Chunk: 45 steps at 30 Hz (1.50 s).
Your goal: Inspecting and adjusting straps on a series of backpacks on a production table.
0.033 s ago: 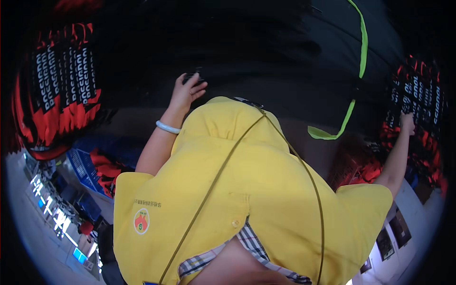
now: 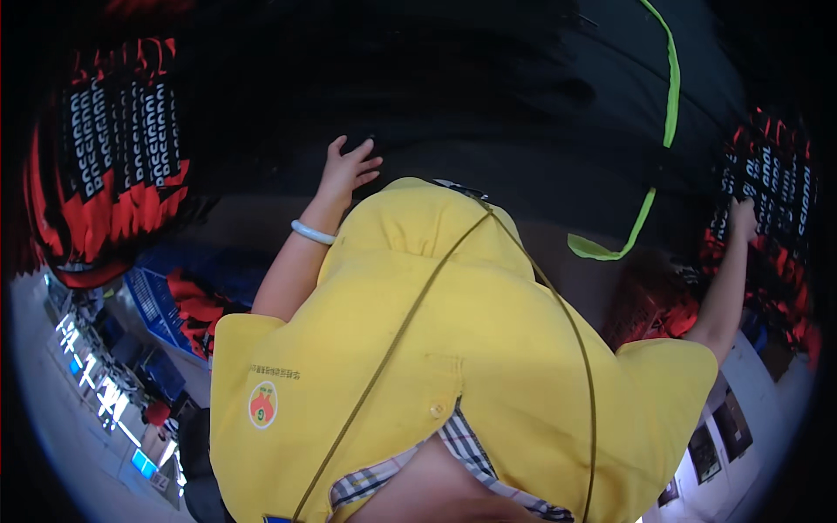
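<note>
Two bare hands are seen. The left hand point(image 2: 350, 170) is held empty-looking, its fingers spread above a dark, smooth work surface point(image 2: 523, 170); one pale, rounded bracelet point(image 2: 312, 233) is worn on its wrist. The right hand point(image 2: 744, 218) is laid against a stack of black-and-red fabric pieces with white lettering point(image 2: 789, 183); whether a piece is gripped cannot be told. Between the hands, nearer the right, one neon-green fabric strip point(image 2: 672, 96) is seen, interrupted by a dark gap. A second stack, likewise black, red and white-lettered point(image 2: 126, 148), is placed at far left, well apart from the left hand. Pieces in the two stacks cannot be counted. Below the second stack, one blue printed box point(image 2: 150, 301) is seen beside red cloth point(image 2: 193, 307).
</note>
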Tool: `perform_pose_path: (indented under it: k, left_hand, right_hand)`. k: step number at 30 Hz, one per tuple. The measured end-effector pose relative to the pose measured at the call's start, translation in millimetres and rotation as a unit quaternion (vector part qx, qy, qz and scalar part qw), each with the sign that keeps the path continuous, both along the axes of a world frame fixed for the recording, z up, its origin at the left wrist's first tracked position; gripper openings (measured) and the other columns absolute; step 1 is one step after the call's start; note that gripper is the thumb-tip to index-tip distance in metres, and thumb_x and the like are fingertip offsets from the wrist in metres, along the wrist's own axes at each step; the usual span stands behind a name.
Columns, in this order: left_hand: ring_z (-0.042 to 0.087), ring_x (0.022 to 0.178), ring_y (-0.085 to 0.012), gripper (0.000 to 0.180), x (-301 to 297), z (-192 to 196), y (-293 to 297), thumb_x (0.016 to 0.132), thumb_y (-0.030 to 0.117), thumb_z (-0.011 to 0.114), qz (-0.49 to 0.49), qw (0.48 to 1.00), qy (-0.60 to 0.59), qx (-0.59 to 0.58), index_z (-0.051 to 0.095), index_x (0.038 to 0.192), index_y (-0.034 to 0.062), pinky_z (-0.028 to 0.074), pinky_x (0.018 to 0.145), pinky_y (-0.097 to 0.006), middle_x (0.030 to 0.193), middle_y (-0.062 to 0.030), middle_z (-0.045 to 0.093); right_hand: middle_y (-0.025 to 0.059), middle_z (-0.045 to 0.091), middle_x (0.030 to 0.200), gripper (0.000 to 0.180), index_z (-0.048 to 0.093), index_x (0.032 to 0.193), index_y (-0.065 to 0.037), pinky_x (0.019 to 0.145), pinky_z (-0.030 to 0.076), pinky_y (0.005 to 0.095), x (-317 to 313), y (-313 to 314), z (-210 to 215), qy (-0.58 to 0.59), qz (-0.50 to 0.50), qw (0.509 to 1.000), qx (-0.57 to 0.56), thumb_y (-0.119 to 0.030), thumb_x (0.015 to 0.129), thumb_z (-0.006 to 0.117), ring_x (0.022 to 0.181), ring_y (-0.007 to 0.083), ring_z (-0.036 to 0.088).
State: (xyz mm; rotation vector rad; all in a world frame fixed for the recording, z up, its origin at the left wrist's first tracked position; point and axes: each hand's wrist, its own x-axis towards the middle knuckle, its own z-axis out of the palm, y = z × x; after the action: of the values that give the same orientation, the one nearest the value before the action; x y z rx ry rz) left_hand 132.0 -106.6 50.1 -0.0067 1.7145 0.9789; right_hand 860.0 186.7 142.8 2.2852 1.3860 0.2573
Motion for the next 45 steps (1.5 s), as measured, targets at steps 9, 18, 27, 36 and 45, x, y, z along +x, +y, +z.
perform_pose_path:
  k: [9, 18, 27, 36, 45]
  left_hand:
    - [0.040, 0.125, -0.0284, 0.062, 19.0, -11.4, 18.0, 0.076, 0.020, 0.073, -0.528, 0.602, 0.557, 0.221, 0.049, 0.133, 0.0184, 0.030, 0.106, -0.054, 0.128, -0.0076, 0.047]
    - [0.038, 0.129, -0.0272, 0.054, -26.7, -18.6, 1.9, 0.076, 0.016, 0.072, -0.498, 0.650, 0.537, 0.204, 0.055, 0.127, 0.0168, 0.027, 0.106, -0.061, 0.129, -0.0064, 0.047]
    - [0.065, 0.093, -0.0251, 0.022, -34.3, 41.0, -9.5, 0.088, 0.012, 0.061, -0.248, 0.886, 0.287, 0.267, 0.064, 0.107, 0.0027, 0.050, 0.086, -0.032, 0.100, -0.0110, 0.067]
    - [0.051, 0.119, -0.0236, 0.053, -45.5, 102.6, 14.3, 0.098, 0.038, 0.045, 0.054, 0.878, -0.253, 0.402, 0.034, 0.141, 0.0099, 0.041, 0.101, -0.039, 0.135, -0.0131, 0.048]
    - [0.054, 0.119, -0.0307, 0.047, -44.5, 157.1, -30.4, 0.103, 0.039, 0.020, 0.037, 0.905, -0.096, 0.412, 0.042, 0.124, 0.0030, 0.042, 0.102, -0.037, 0.114, -0.0206, 0.061]
  right_hand:
    - [0.0115, 0.036, 0.146, 0.059, 0.041, 0.140, -0.015, 0.107, 0.029, 0.0439, -282.4, -114.4, -107.0, 0.288, 0.495, 0.820, -0.004, -0.030, 0.087, 0.062, 0.134, 0.0299, 0.034]
    - [0.0148, 0.047, 0.136, 0.048, 0.047, 0.133, -0.007, 0.104, 0.034, 0.0408, -331.2, -101.6, -91.0, 0.327, 0.353, 0.862, 0.162, -0.026, 0.091, 0.059, 0.126, 0.0328, 0.044]
    - [0.0078, 0.047, 0.132, 0.057, 0.053, 0.130, -0.022, 0.092, 0.043, 0.0393, -662.3, -25.5, -10.3, 0.356, 0.678, 0.608, 0.209, 0.005, 0.080, 0.057, 0.117, 0.0278, 0.048]
    - [0.0072, 0.065, 0.107, 0.009, 0.056, 0.081, -0.008, 0.093, 0.042, 0.0405, -692.3, -80.4, 34.0, 0.356, 0.855, 0.377, 0.023, -0.013, 0.075, 0.060, 0.099, 0.0202, 0.062]
    - [0.0031, 0.065, 0.085, 0.029, 0.066, 0.099, -0.010, 0.063, 0.050, 0.0325, -568.4, -154.3, 19.9, 0.403, 0.625, 0.659, -0.114, -0.005, 0.070, 0.066, 0.074, 0.0204, 0.058]
